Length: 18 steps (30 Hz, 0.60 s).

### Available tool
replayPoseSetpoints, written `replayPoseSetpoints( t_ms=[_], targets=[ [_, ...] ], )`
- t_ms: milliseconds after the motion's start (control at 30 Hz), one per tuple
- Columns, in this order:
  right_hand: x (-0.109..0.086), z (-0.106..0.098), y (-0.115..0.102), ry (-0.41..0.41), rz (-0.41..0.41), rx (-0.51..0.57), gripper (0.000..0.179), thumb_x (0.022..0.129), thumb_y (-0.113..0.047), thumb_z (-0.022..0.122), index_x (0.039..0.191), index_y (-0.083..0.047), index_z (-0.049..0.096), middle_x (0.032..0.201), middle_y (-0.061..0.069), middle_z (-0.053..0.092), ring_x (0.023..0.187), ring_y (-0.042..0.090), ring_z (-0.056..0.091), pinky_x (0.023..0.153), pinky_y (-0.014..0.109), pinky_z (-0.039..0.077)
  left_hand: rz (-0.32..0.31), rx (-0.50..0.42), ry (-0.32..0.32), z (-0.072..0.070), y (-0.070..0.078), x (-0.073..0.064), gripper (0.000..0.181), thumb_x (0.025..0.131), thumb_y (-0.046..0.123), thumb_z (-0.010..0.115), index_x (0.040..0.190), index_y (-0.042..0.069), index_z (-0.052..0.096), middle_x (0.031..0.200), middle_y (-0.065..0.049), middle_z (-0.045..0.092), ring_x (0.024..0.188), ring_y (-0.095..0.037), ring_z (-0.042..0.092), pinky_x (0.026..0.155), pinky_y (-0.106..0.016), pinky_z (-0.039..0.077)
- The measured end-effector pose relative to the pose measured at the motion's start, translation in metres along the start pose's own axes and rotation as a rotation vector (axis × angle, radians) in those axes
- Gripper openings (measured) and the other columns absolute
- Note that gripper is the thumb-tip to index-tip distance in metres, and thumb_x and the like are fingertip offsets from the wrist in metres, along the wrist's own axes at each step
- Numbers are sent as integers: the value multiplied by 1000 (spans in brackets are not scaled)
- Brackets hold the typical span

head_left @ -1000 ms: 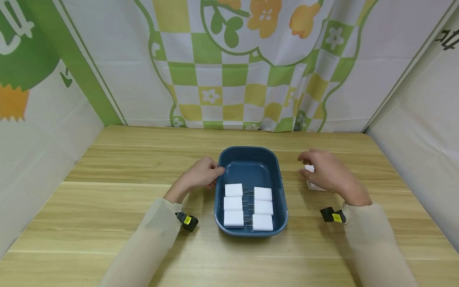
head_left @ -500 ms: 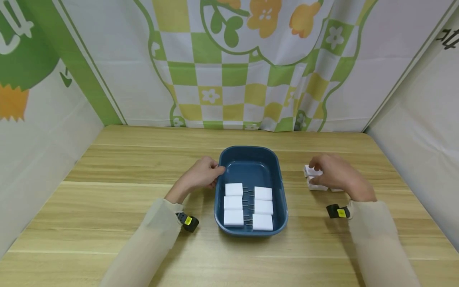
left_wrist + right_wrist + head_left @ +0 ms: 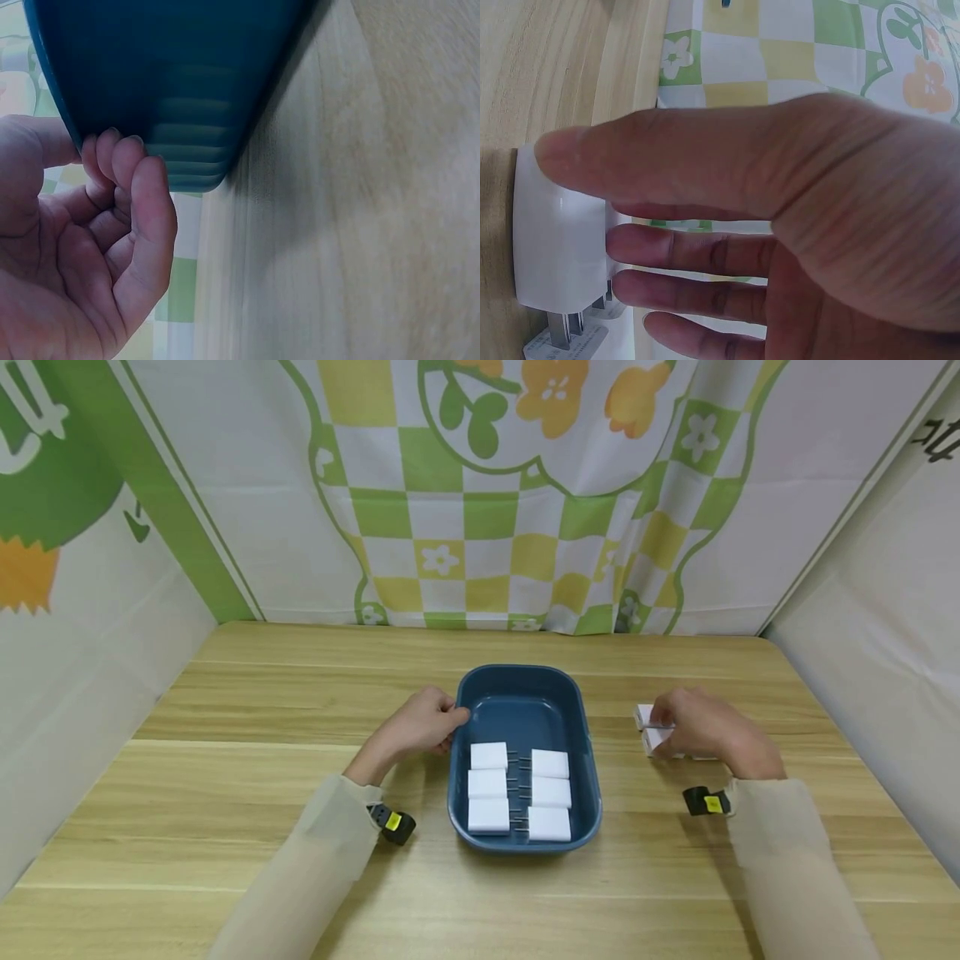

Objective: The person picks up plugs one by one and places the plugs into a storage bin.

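Observation:
A dark blue plastic tray [image 3: 510, 718] stands mid-table, with white wall chargers lying inside in two columns, metal prongs facing inward. My left hand [image 3: 427, 722] pinches its left rim. The left wrist view shows the curled fingers [image 3: 150, 202] against the outer wall, with the thumb over the edge. To the right of the tray, my right hand [image 3: 705, 727] pinches a white wall charger [image 3: 562, 232] on the table, thumb on its near side and fingers behind. Its prongs show at the lower end in the right wrist view. Another charger [image 3: 643, 717] lies just behind it.
A further charger [image 3: 566, 345] lies beyond the prongs of the pinched one, partly covered by the right hand in the head view. A patterned curtain [image 3: 487, 560] hangs behind the wooden table [image 3: 300, 693], and white cloth walls flank both sides.
My right hand has shifted a little right and down, uncovering the chargers there, and its fingers have closed on the nearer one. The left hand and tray have stayed almost still.

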State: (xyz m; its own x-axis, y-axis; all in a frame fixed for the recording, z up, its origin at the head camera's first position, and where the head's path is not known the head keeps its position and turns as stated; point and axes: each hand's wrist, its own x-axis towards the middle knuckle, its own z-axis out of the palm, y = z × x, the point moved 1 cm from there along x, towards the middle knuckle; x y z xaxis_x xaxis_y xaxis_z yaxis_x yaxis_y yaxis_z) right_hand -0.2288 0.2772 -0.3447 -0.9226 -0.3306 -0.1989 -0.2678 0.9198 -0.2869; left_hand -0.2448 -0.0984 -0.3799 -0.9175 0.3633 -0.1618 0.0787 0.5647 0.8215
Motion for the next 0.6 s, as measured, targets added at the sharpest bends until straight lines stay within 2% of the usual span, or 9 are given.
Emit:
replayPoseSetpoints(
  t_ms=[200,600],
  targets=[
    [1,3,1,-24,15,14,36,77,-17,88,103,1,71,99,11,69,80,23,58,73,42,51,3,-1,8,1,-1,1,45,102,14,54,58,10,50,58,-5,57,53,-17,57,55,-34,55],
    [0,3,0,-34,47,14,32,78,-14,86,103,-1,72,101,11,68,80,24,57,73,41,50,-3,4,-10,-1,0,0,45,101,13,53,57,10,49,57,-5,56,54,-18,57,56,-34,55]
  ],
)
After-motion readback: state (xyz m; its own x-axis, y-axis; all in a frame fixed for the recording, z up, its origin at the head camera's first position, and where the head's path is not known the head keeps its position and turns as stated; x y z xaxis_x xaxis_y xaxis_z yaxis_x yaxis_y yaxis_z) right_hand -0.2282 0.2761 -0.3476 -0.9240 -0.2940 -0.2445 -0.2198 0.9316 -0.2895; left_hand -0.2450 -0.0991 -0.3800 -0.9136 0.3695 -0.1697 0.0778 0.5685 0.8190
